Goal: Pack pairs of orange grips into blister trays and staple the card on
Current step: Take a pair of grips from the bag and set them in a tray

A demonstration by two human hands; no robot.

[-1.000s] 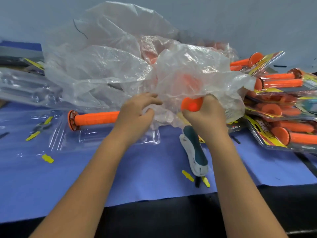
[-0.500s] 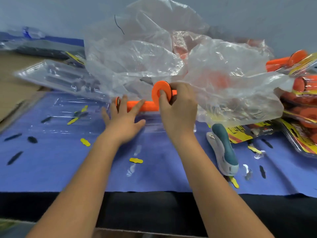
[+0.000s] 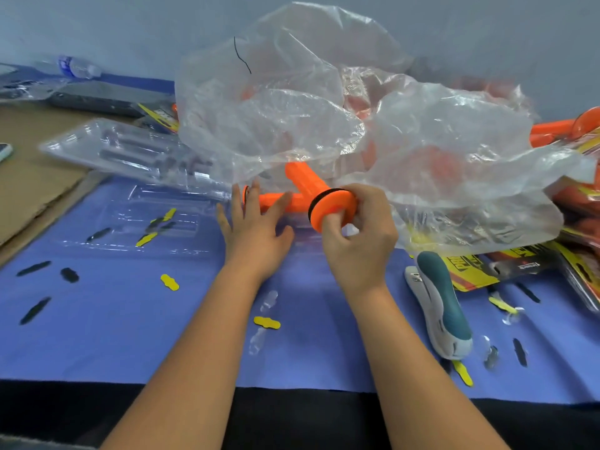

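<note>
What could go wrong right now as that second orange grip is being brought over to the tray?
The right hand grips the second grip only at its flanged end, so it could slip or go in crooked beside the first grip, which the left hand steadies in the clear tray. The loose plastic bag hangs over the tray's far side and could snag. The stapler lies near the right forearm and might get knocked.

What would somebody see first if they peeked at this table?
Probably the huge crinkly clear plastic bag puffed up at the back middle, with orange shapes showing through it. Next, the bright orange grip that the right hand holds by its round flanged end, just in front of the bag. Beside it the left hand rests flat-fingered on another orange grip lying on the blue cloth.
</note>
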